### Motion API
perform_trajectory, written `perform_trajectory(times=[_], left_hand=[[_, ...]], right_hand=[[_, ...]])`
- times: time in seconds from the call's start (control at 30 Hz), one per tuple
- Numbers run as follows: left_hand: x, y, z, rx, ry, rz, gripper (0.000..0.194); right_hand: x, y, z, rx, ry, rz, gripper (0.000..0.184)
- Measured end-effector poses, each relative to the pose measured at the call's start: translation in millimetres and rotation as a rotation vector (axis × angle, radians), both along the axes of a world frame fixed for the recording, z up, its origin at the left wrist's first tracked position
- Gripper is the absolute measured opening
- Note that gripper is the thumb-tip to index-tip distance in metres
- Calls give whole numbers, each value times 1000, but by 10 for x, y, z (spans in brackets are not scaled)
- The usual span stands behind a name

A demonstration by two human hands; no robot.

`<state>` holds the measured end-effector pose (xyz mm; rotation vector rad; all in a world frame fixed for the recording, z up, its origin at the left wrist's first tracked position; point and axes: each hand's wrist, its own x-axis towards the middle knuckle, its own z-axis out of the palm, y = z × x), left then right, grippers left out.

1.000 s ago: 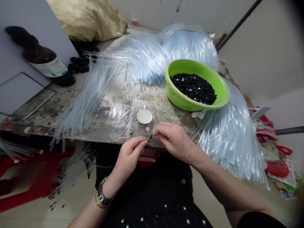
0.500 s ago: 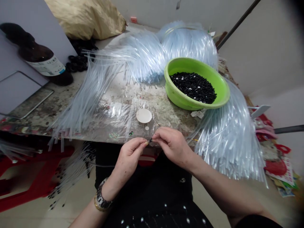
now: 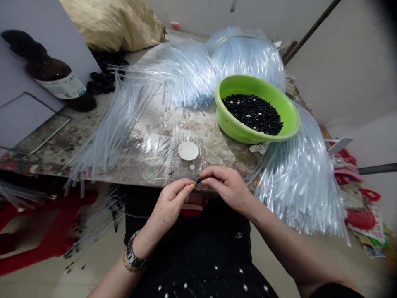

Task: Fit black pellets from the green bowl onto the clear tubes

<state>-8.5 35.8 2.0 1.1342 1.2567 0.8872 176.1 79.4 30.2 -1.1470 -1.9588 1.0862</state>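
Right now, hands: your left hand point(image 3: 170, 203) and right hand point(image 3: 226, 187) meet fingertip to fingertip at the near edge of the tabletop point(image 3: 77, 136), at about 6 o'clock in the view.
Right grip: thumb and forefinger are pinched closed on a small black cap point(image 3: 199, 180), which juts toward the left hand.
Left grip: fingertips are pinched together just beside the cap; a thin clear tube seems to be between them, but it is too fine to make out for sure.
Supply of caps: the green bowl point(image 3: 290, 124) at 2 o'clock holds a heap of the same black pieces.
Supply of tubes: clear tubes point(image 3: 297, 178) fan over the edge at 3 o'clock, with more spread at 10 o'clock and bundled at 12 o'clock.
Nearby: a white disc point(image 3: 188, 150) lies just beyond your fingertips; a brown bottle point(image 3: 52, 76) lies at 10 o'clock, well apart.
Doing it well: judging by the pinch, keep the tube end short past your left fingertips so it stays stiff, line it straight with the cap, and press evenly without bending it.
Watch for: the cap is tiny, so keep your hands over the tabletop edge.
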Motion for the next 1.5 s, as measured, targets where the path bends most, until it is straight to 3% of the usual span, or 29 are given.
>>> perform_trajectory(times=[0.43,0.83,1.2,1.5], left_hand=[[2,-3,8,-8,-9,-3,22],[-13,37,36,101,79,-66,20],[-7,62,65,190,169,-147,22],[12,58,3,218,220,-195,22]], right_hand=[[64,59,19,156,-148,128,12],[75,-32,41,154,-224,229,21],[83,-41,62,156,-248,238,21],[90,-5,65,135,-282,305,22]])
